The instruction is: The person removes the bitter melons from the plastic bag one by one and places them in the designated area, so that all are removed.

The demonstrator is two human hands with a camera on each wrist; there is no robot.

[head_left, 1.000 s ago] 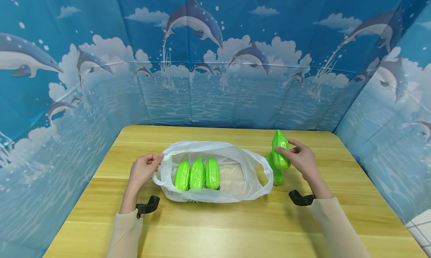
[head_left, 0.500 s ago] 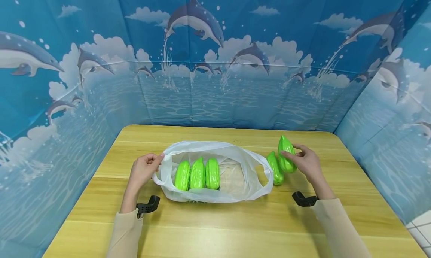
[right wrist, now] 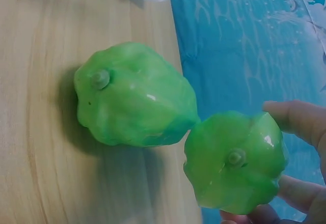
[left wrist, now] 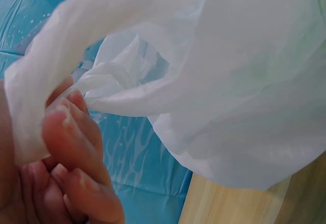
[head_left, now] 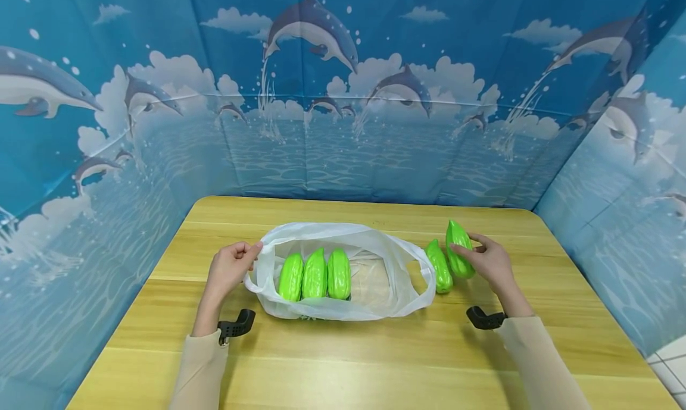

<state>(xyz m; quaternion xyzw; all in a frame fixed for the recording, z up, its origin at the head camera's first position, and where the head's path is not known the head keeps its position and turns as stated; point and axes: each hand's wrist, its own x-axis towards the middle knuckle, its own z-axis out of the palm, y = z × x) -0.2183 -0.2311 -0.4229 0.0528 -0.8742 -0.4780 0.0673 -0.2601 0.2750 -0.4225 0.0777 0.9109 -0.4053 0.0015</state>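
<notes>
My left hand (head_left: pixel 227 269) pinches the left handle of a white plastic bag (head_left: pixel 300 310). In the left wrist view the bag's handle (left wrist: pixel 71 35) loops between the thumb and curled fingers. Inside the bag, three glossy green bitter melons (head_left: pixel 314 274) lie side by side in the left part. My right hand (head_left: pixel 489 260) grips another bitter melon (head_left: pixel 460 252) by its sides, its pointed end facing the back. A further bitter melon (head_left: pixel 439 268) lies on the table between that one and the bag. The right wrist view shows the held melon (right wrist: pixel 232 165) end-on; whether it touches the table cannot be told.
A pale beige bag bottom (head_left: pixel 370 282) shows in the right part of the bag. The bag's right handle (head_left: pixel 427 279) lies loose near the bitter melon on the table. All of this is on a wooden table (head_left: pixel 343 362), with a dolphin-print cloth (head_left: pixel 332 142) behind it.
My right hand has moved right and slightly toward me with its bitter melon, from over the melon on the table to beside it. The left hand and bag stay as they were.
</notes>
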